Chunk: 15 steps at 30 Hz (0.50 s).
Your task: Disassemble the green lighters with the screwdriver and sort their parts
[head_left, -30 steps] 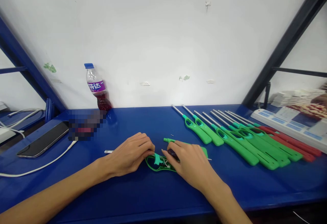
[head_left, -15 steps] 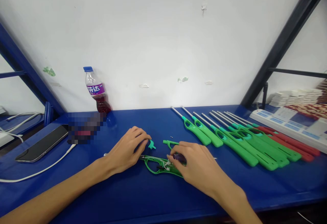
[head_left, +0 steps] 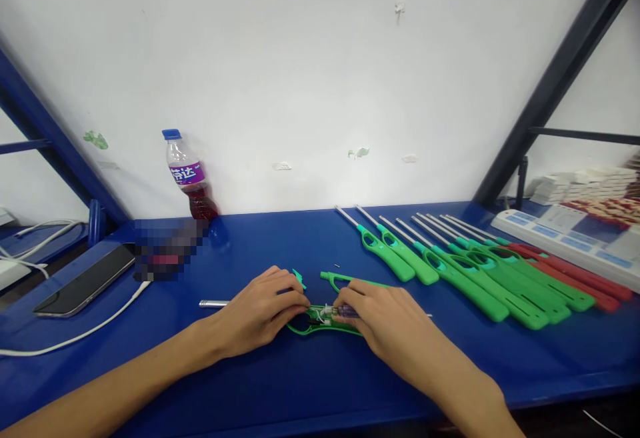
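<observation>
So the opened green lighter (head_left: 327, 331) is on the bench (head_left: 300, 385), right between the person's two hands, with its guts showing: some white wiring (head_left: 323, 316) and dark bits I can't make out. Left hand (head_left: 260, 308) is at the front end, thumb and forefinger nearly together over the neck. Can't tell if they're gripping the body or pinching some small part, since the fingers cover that spot. A metal tube (head_left: 213, 303) pokes out to the left of that hand. Right hand (head_left: 387, 311) is curled around a purple-handled screwdriver (head_left: 349, 311) — handle over the open body, thin shaft sticking out past the far side of the hand. Just beyond the left fingers there's a little teal piece (head_left: 299, 279), and no idea from this angle whether it touches them. The loose green shell half (head_left: 345, 280) is behind the right hand, partly hidden, with a tiny screw (head_left: 337, 266) near it. Off to the right, a row of assembled green lighters (head_left: 473, 291) lies at an angle, then some red ones (head_left: 580, 281) by a white power strip (head_left: 520, 223). On the left: a phone (head_left: 85, 281), a white cable (head_left: 90, 340), and a purple-label bottle (head_left: 187, 175) near the wall (head_left: 300, 58).
</observation>
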Each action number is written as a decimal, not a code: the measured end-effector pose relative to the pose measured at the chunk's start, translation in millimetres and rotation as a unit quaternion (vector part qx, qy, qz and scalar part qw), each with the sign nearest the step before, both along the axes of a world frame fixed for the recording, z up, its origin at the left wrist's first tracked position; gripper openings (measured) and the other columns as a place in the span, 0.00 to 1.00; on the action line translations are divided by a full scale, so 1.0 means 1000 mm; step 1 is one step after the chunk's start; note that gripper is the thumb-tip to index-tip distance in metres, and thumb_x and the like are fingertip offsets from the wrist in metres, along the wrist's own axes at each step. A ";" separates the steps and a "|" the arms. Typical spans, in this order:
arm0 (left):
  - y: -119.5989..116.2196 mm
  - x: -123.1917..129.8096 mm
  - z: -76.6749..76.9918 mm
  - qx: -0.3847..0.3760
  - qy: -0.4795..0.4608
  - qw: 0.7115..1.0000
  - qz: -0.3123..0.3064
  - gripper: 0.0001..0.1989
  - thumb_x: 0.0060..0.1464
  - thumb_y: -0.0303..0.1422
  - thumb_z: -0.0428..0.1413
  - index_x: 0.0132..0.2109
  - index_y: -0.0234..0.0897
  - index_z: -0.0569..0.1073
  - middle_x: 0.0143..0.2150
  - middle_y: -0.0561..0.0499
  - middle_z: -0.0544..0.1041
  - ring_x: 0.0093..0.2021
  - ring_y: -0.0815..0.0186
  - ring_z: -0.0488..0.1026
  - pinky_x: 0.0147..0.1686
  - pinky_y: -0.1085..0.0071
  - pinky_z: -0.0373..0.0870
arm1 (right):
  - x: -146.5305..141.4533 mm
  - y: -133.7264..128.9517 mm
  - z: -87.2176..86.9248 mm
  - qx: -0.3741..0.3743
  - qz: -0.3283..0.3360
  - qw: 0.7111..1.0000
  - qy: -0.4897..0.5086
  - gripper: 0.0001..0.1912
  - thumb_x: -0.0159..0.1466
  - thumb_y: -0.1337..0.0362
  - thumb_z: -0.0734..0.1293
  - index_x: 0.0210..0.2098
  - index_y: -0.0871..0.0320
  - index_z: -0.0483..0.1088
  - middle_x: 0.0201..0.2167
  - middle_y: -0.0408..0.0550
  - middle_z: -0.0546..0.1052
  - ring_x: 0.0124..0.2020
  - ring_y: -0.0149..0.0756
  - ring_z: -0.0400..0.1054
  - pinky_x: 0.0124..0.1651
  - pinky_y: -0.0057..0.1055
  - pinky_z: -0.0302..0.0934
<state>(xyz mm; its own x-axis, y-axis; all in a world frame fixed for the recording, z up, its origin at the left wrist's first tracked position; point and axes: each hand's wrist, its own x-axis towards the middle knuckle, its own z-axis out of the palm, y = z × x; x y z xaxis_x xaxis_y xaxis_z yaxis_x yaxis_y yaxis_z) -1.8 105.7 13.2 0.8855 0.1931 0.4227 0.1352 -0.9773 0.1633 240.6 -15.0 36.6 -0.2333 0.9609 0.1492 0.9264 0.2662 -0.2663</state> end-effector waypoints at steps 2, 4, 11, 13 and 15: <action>-0.001 0.001 0.001 -0.002 -0.007 1.000 0.001 0.08 0.75 0.28 0.51 0.48 0.39 0.75 0.42 0.50 0.78 0.41 0.63 0.74 0.45 0.65 0.65 | 0.000 -0.001 0.003 -0.004 0.000 1.000 -0.005 0.06 0.75 0.65 0.67 0.47 0.52 0.77 0.43 0.45 0.83 0.41 0.47 0.81 0.36 0.36 0.57; -0.001 0.002 0.001 -0.001 -0.012 1.000 0.000 0.07 0.74 0.27 0.51 0.48 0.38 0.75 0.42 0.50 0.78 0.41 0.63 0.74 0.45 0.65 0.65 | 0.001 -0.003 0.005 -0.001 -0.003 1.000 -0.015 0.06 0.76 0.64 0.66 0.47 0.51 0.76 0.42 0.43 0.83 0.40 0.47 0.81 0.34 0.36 0.53; -0.003 0.005 -0.001 0.010 -0.026 1.000 -0.009 0.06 0.73 0.26 0.52 0.47 0.38 0.74 0.42 0.49 0.78 0.41 0.63 0.74 0.46 0.65 0.66 | 0.008 -0.004 0.001 0.038 -0.001 0.999 -0.038 0.06 0.76 0.63 0.66 0.50 0.47 0.74 0.43 0.39 0.82 0.37 0.43 0.79 0.32 0.37 0.48; -0.003 0.006 -0.002 0.011 -0.030 0.999 -0.009 0.06 0.72 0.25 0.52 0.46 0.37 0.74 0.41 0.49 0.78 0.40 0.64 0.74 0.45 0.65 0.66 | 0.011 -0.004 -0.002 0.050 0.009 0.998 -0.046 0.08 0.75 0.64 0.66 0.50 0.45 0.75 0.42 0.39 0.82 0.36 0.42 0.79 0.31 0.37 0.48; -0.003 0.006 -0.003 0.011 -0.035 0.999 -0.005 0.07 0.71 0.25 0.52 0.46 0.37 0.74 0.41 0.49 0.78 0.39 0.64 0.74 0.45 0.65 0.67 | 0.018 -0.005 -0.002 0.065 0.014 0.996 -0.067 0.11 0.73 0.68 0.65 0.49 0.45 0.75 0.41 0.39 0.83 0.33 0.41 0.78 0.30 0.37 0.48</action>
